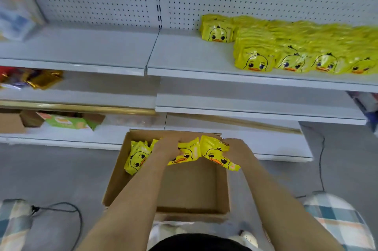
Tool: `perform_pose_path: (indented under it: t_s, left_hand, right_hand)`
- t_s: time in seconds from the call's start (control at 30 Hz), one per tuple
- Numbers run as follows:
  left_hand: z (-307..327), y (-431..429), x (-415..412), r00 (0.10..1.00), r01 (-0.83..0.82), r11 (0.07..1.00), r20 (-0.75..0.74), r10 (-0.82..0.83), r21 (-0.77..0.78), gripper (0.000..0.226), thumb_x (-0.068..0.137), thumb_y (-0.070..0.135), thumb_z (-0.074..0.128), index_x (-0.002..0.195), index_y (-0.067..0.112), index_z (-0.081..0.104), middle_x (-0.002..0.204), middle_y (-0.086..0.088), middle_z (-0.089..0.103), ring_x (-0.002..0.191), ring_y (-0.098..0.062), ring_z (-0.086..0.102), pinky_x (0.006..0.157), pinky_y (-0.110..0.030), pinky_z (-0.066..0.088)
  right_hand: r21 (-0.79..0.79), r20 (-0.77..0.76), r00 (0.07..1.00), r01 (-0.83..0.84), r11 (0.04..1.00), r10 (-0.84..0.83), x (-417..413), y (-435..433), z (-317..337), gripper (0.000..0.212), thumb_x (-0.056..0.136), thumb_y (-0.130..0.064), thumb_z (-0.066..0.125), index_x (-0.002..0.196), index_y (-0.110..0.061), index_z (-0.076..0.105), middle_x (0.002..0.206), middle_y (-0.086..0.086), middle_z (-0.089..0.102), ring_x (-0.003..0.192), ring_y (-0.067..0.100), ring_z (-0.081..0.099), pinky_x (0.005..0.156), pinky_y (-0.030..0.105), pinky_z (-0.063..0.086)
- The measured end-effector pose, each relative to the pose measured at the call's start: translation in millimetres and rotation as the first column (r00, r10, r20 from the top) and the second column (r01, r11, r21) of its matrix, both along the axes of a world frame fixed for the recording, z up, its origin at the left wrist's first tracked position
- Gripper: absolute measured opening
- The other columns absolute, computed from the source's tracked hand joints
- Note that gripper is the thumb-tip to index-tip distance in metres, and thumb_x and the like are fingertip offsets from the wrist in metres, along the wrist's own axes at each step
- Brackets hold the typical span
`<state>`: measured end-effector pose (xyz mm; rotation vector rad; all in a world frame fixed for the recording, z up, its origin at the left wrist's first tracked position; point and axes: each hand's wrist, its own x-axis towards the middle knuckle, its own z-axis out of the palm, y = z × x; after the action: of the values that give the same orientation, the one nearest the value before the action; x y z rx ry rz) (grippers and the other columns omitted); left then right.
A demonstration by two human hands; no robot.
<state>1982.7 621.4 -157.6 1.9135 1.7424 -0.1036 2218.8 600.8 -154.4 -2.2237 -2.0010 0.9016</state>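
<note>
A: The shelving [114,50]?
B: Just behind the cardboard box [190,187]; shelved duck packets [286,54] sit above the box, to the right.
A: And inside the box?
B: Boxed duck packets [137,158] against its far wall. Left hand [166,146] and right hand [237,150] each clutch some.

There is only one view, wide-angle, from the person's head. It looks forward and steeply down. The box [192,189] is near, in the low centre, and the left hand [167,146] and right hand [237,150] hold packets [185,156] at its far side. The shelves [204,54] stand farther, across the upper half.
</note>
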Motion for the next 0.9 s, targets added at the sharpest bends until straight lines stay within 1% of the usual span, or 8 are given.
perform_pose_path:
  t_s: [0.13,0.2,0.27,0.47,0.67,0.73,0.83,0.9]
  left_hand:
    - [32,20,55,0.999,-0.052,0.996,0.009,0.051,0.074,0.05,0.083,0.032,0.068,0.129,0.023,0.052,0.127,-0.001,0.056,0.117,-0.022,0.052,0.09,-0.033,0.044]
    - [48,27,88,0.997,-0.065,0.989,0.041,0.06,0.136,0.044,0.079,0.029,0.07,0.12,0.02,0.058,0.12,-0.003,0.06,0.107,-0.021,0.056,0.083,-0.031,0.047]
    - [63,31,119,0.997,-0.073,0.978,0.045,0.065,0.193,0.037,0.076,0.03,0.071,0.11,0.02,0.061,0.111,-0.001,0.061,0.102,-0.019,0.056,0.073,-0.028,0.042]
    - [108,47,188,0.999,-0.037,0.976,0.019,0.033,0.217,0.032,0.073,0.033,0.073,0.101,0.019,0.064,0.1,-0.001,0.062,0.097,-0.019,0.055,0.076,-0.033,0.046]
    - [143,77,213,0.998,-0.055,0.969,0.018,0.052,0.241,0.035,0.077,0.029,0.072,0.108,0.016,0.063,0.109,-0.004,0.062,0.103,-0.022,0.054,0.076,-0.029,0.04]
    - [150,87,213,0.998,-0.063,0.962,0.031,0.057,0.266,0.036,0.077,0.029,0.073,0.108,0.016,0.064,0.108,-0.005,0.062,0.102,-0.022,0.054,0.074,-0.028,0.038]
    - [156,102,207,0.997,-0.074,0.949,0.036,0.066,0.306,0.036,0.076,0.03,0.074,0.108,0.015,0.064,0.106,-0.005,0.063,0.102,-0.021,0.053,0.073,-0.027,0.037]
    - [158,114,201,0.997,-0.078,0.943,0.037,0.07,0.322,0.036,0.076,0.031,0.074,0.107,0.014,0.064,0.105,-0.005,0.063,0.1,-0.021,0.054,0.073,-0.027,0.037]
  right_hand:
    - [0.078,0.027,0.998,-0.064,0.995,0.063,73,27,40,0.044,0.079,-0.013,0.061,0.122,-0.021,0.06,0.117,0.003,0.062,0.113,0.025,0.054,0.082,0.029,0.043]
    - [0.132,0.051,0.992,-0.118,0.984,0.112,112,41,61,0.04,0.078,-0.013,0.064,0.117,-0.016,0.064,0.113,0.006,0.064,0.111,0.026,0.054,0.08,0.03,0.043]
    - [0.17,0.055,0.988,-0.149,0.974,0.142,150,54,82,0.032,0.078,-0.015,0.066,0.11,-0.012,0.066,0.109,0.009,0.065,0.107,0.027,0.055,0.081,0.033,0.044]
    - [0.267,0.008,0.983,-0.181,0.946,0.186,233,88,142,0.041,0.08,-0.024,0.072,0.119,-0.014,0.064,0.121,0.01,0.061,0.112,0.027,0.052,0.082,0.031,0.039]
    - [0.322,-0.017,0.971,-0.22,0.921,0.238,254,127,171,0.056,0.082,-0.028,0.073,0.133,-0.013,0.055,0.135,0.01,0.054,0.122,0.027,0.048,0.083,0.027,0.035]
    - [0.325,-0.029,0.968,-0.227,0.918,0.25,251,139,174,0.058,0.081,-0.029,0.073,0.134,-0.015,0.054,0.135,0.01,0.053,0.122,0.027,0.048,0.083,0.027,0.035]
    - [0.314,-0.004,0.959,-0.267,0.911,0.283,243,159,180,0.059,0.081,-0.031,0.074,0.134,-0.014,0.054,0.136,0.009,0.052,0.123,0.027,0.047,0.088,0.03,0.038]
    - [0.315,0.012,0.948,-0.305,0.899,0.318,235,175,185,0.057,0.081,-0.032,0.074,0.131,-0.014,0.056,0.133,0.009,0.054,0.121,0.027,0.048,0.084,0.028,0.036]
